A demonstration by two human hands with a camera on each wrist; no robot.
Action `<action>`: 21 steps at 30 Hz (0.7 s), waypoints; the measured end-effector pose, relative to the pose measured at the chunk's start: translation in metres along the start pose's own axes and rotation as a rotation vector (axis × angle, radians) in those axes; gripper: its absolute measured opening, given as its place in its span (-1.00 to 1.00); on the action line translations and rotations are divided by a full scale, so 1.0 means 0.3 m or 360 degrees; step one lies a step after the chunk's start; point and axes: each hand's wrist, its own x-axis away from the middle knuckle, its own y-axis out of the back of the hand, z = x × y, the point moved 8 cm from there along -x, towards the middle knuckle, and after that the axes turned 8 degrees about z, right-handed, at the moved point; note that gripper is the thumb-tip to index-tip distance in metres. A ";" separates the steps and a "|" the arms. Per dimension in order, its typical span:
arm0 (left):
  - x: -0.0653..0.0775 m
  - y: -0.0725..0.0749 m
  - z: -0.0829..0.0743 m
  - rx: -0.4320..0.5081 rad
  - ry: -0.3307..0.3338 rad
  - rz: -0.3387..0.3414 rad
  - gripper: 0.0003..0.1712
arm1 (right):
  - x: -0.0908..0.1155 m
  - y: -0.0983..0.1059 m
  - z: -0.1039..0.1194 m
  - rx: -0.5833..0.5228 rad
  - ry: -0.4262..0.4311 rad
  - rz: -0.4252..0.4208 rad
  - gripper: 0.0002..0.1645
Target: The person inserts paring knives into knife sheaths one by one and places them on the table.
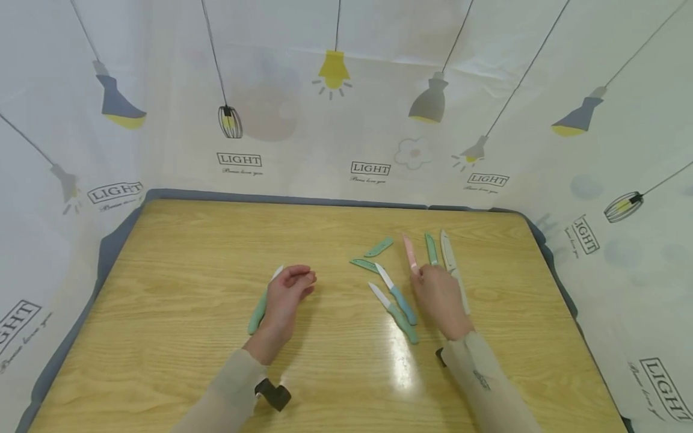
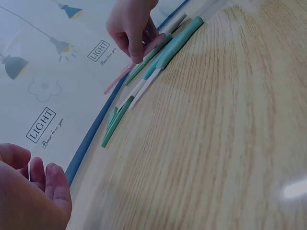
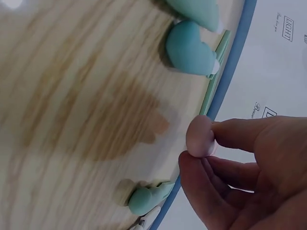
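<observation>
My right hand (image 1: 440, 297) pinches the handle end of a pink knife (image 3: 199, 136) between thumb and fingers; its pink cover (image 1: 409, 249) points away from me. The knife's shadow falls on the table below it in the right wrist view. Left of that hand lie a blue-handled knife (image 1: 403, 305) and a green-handled knife (image 1: 403, 323), both with bare white blades. Beyond them are two loose green sheaths, one sheath (image 1: 379, 247) behind the other (image 1: 364, 264). My left hand (image 1: 283, 300), fingers loosely bent around nothing, hovers beside another green-handled knife (image 1: 258, 316), partly covering it.
To the right of the pink knife lie a green knife (image 1: 431, 248) and a longer white knife (image 1: 450, 252), partly behind the right hand. The wooden table (image 1: 189, 252) meets a printed curtain (image 1: 303, 168) along its back and sides.
</observation>
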 end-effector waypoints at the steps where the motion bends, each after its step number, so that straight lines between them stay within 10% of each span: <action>1: 0.000 0.002 0.001 -0.0003 -0.0001 0.0001 -0.60 | -0.005 -0.001 -0.001 0.0025 -0.0007 -0.0001 -0.65; 21: 0.004 0.098 -0.088 -0.0022 -0.0084 0.0027 -0.58 | -0.063 -0.028 -0.016 0.0218 -0.0070 0.0039 -0.61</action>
